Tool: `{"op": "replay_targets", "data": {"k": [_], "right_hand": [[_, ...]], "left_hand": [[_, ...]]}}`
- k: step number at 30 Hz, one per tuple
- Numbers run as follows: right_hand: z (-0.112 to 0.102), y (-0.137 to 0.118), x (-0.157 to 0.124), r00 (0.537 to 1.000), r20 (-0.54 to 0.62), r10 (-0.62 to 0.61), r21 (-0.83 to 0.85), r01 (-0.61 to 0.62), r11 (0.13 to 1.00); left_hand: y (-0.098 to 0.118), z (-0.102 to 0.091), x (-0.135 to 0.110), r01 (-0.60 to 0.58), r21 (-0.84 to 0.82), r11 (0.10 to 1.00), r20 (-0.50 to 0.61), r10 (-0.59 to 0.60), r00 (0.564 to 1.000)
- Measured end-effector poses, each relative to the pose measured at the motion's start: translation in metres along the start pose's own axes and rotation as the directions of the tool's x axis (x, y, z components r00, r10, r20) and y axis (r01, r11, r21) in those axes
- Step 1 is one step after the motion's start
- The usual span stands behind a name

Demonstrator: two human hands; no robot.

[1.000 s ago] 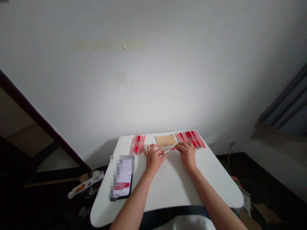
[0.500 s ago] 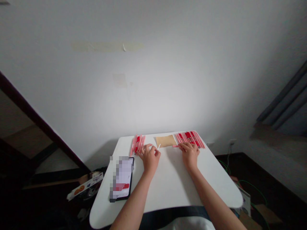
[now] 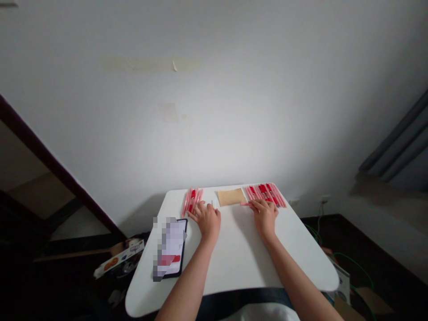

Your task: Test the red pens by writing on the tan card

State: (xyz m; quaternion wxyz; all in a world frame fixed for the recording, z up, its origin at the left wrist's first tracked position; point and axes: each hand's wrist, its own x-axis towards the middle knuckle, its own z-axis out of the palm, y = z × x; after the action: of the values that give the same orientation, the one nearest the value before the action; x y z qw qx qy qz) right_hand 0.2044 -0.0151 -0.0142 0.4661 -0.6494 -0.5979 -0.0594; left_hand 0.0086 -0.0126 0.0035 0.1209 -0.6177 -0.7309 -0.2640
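Note:
My left hand (image 3: 209, 220) is low over the white table, its outer fingers stretched toward the left group of pink pens (image 3: 187, 203). A short thin white stick (image 3: 214, 203) sticks up from behind its index finger and seems pinched there; the thumb is mostly hidden. My right hand (image 3: 265, 217) is closed on a slim pink pen (image 3: 245, 204), whose end points left out of the fingertips. Just beyond that hand lies the right group of pink pens (image 3: 274, 192), with red parts among them. Between the groups rests a tan paper piece (image 3: 231, 197).
A phone (image 3: 172, 249) lies on the left side of the white table (image 3: 240, 267). The wall (image 3: 234, 133) rises behind the table's far edge. Boxes (image 3: 119, 258) and green cables (image 3: 354, 258) are on the floor on either side.
My left hand has shifted slightly left, and the white stick has moved left with it and now stands more upright. My right hand and its pink pen have stayed in place.

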Motion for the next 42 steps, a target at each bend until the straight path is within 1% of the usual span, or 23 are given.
{"op": "replay_targets", "data": {"k": [5, 11, 14, 19, 22, 25, 29, 33, 38, 42], "right_hand": [[0.002, 0.002, 0.0, 1.0, -0.002, -0.027, -0.024, 0.027, 0.999], [0.0, -0.001, -0.001, 0.998, 0.027, -0.053, -0.054, 0.054, 0.997], [-0.001, -0.002, -0.001, 0.996, 0.047, -0.073, -0.059, 0.075, 0.995], [-0.001, -0.003, -0.001, 0.987, 0.111, -0.118, -0.045, 0.123, 0.991], [0.0, -0.005, -0.002, 0.97, 0.161, -0.183, -0.025, 0.19, 0.982], [0.0, -0.008, -0.002, 0.947, 0.207, -0.247, -0.017, 0.256, 0.966], [0.001, -0.01, -0.003, 0.924, 0.273, -0.266, -0.028, 0.284, 0.958], [0.001, -0.012, -0.003, 0.897, 0.335, -0.289, -0.042, 0.32, 0.946], [-0.003, -0.016, -0.003, 0.873, 0.349, -0.342, -0.041, 0.379, 0.924], [-0.001, -0.015, -0.003, 0.871, 0.321, -0.372, 0.004, 0.391, 0.92]], "left_hand": [[-0.001, 0.002, 0.0, 0.007, 0.015, 1.0, -0.003, -0.007, 1.0], [-0.002, 0.0, -0.001, 0.014, -0.006, 1.0, -0.004, -0.014, 1.0], [-0.002, -0.003, -0.001, 0.002, -0.064, 0.998, -0.003, -0.003, 1.0], [-0.002, -0.007, 0.0, -0.083, -0.222, 0.971, 0.021, 0.09, 0.996], [-0.001, -0.007, 0.0, -0.108, -0.282, 0.953, 0.062, 0.131, 0.989], [0.0, -0.006, -0.001, -0.139, -0.307, 0.941, 0.081, 0.172, 0.982], [-0.001, -0.003, -0.001, -0.156, -0.328, 0.932, 0.095, 0.197, 0.976], [0.001, -0.005, 0.0, -0.138, -0.34, 0.93, 0.127, 0.191, 0.973], [0.003, -0.007, 0.0, -0.11, -0.343, 0.933, 0.143, 0.167, 0.976], [0.002, -0.008, 0.0, -0.098, -0.338, 0.936, 0.16, 0.16, 0.974]]}}
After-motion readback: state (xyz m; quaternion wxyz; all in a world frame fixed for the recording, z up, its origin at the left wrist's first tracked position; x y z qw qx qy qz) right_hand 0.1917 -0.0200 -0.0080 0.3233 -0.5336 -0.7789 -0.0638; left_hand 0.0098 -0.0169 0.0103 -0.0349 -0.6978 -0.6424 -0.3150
